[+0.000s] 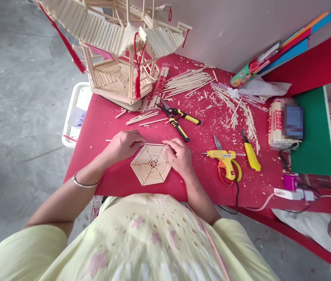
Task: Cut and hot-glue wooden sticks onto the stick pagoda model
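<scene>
A flat hexagonal panel of thin wooden sticks, laid in rings around a small spoked centre, lies on the red table in front of me. My left hand is closed, its fingertips pinching at the panel's far left corner. At the far right corner, my right hand grips the edge between thumb and fingers. Whether a separate stick lies along the far edge between the hands is too small to tell. Beyond the hands lie yellow-and-black cutting pliers with their jaws apart, and several loose sticks.
A pavilion model of sticks with red tassels stands at the back left. To the right are a yellow glue gun over scissors, a yellow utility knife, stick piles, wrapped stick bundles and a power strip.
</scene>
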Demonstrator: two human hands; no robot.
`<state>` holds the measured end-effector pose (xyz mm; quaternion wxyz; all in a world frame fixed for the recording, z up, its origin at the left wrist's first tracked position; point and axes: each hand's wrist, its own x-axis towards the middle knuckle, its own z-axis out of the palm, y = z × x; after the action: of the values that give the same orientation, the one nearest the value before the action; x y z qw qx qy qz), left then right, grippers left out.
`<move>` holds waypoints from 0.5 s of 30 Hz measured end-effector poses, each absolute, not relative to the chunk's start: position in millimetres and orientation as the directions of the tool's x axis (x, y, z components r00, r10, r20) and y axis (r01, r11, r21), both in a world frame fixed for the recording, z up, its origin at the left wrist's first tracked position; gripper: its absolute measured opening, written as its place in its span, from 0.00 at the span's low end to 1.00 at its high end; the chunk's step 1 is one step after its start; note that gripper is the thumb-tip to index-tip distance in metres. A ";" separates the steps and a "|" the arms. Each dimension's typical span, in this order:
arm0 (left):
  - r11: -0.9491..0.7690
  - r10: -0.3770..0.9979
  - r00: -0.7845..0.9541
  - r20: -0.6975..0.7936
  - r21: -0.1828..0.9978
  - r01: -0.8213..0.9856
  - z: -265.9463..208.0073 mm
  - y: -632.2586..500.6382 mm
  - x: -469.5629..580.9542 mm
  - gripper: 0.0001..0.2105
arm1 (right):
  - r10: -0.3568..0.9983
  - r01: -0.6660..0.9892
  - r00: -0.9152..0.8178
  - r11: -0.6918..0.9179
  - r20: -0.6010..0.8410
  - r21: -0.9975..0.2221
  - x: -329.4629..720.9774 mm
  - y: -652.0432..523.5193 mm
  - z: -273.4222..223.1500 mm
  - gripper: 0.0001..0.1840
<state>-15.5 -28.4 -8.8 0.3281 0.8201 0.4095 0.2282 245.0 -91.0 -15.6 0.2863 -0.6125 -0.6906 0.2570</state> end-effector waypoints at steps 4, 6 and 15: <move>-0.456 0.820 0.560 0.120 0.727 0.513 -10.3 -28.0 -15.1 0.11 | 0.992 0.693 -0.091 0.123 0.083 -0.710 245.3 -90.9 -16.4 0.16; -0.454 0.819 0.561 0.120 0.732 0.508 -11.2 -27.8 -15.2 0.11 | 0.993 0.695 -0.091 0.121 0.081 -0.708 245.2 -90.8 -16.5 0.16; -0.433 0.821 0.561 0.105 0.754 0.494 -9.3 -28.3 -14.9 0.11 | 0.991 0.675 -0.099 0.134 0.091 -0.725 245.4 -90.5 -14.3 0.15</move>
<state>-14.9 -28.3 -9.3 0.3461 0.8128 0.4044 0.2366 245.4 -90.5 -14.3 0.2970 -0.6018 -0.6921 0.2658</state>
